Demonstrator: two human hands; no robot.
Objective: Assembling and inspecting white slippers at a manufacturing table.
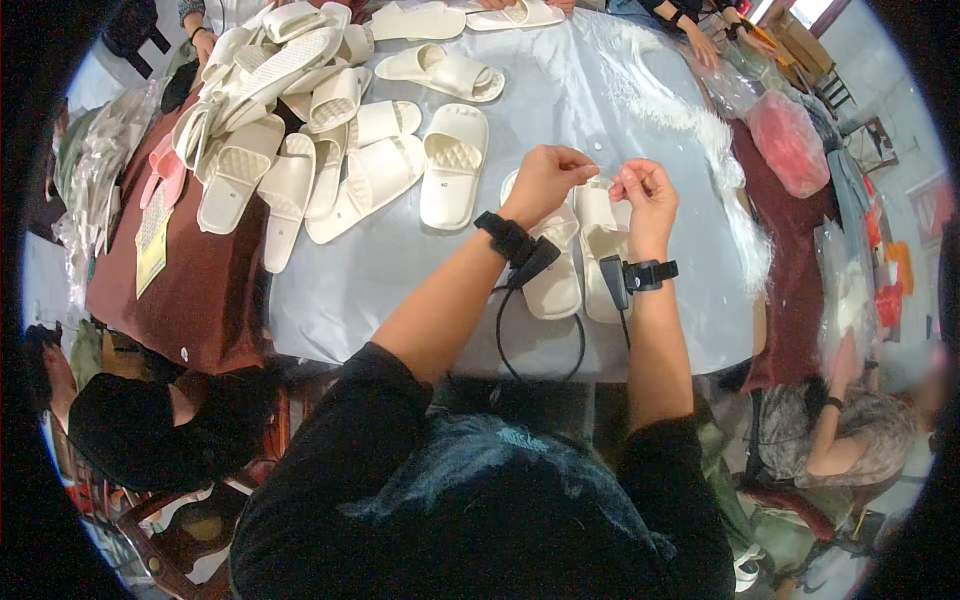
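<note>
My left hand [545, 183] and my right hand [650, 195] are raised over the table, close together but apart. Each has its fingers pinched at the tips; whatever they grip is too small to make out. Right below lies a pair of cream slide slippers, the left slipper [552, 275] beside the right slipper [604, 272], toes away from me and partly hidden by my hands and wrists. Left of them a single cream slipper [455, 165] rests on the grey sheet. Black straps with small dark devices and cables circle both my wrists.
A heap of cream slippers [285, 75] covers the table's far left. White strands [720, 150] lie along the right side of the grey sheet [400, 310]. Beyond are a pink plastic-wrapped bundle [787, 143] and a pink item [163, 170]. Co-workers' hands [703, 45] show around the table.
</note>
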